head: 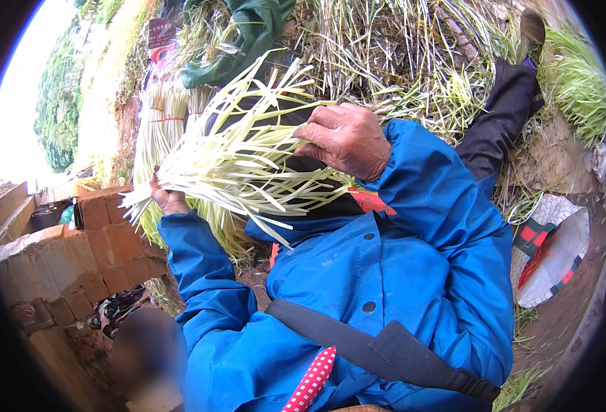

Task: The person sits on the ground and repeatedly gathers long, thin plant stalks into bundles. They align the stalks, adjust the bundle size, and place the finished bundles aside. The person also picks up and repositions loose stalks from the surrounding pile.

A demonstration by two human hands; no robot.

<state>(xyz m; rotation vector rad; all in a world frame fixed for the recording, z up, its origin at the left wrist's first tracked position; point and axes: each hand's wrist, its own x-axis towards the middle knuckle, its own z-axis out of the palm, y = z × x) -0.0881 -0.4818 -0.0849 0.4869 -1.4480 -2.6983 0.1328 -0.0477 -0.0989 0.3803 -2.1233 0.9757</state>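
A loose bunch of pale yellow-green leafy stalks, like blanched chives (231, 165), spreads across my lap. My left hand (166, 195) grips it near its white stem ends at the left. At the leaf end, my right hand (347, 139) pinches some leaf tips between thumb and fingers. Beyond the left hand lie bundles of similar stalks tied with red bands (161, 121). More pale leaves (220, 221) show beneath the held bunch.
Loose straw and dry stalks (375, 46) cover the ground ahead, beside a green cloth (246, 46). A low brick wall (76, 262) stands left, with a blurred person (148, 355) near it. An open patterned bag (555, 247) and a green leafy heap (581, 82) are at the right.
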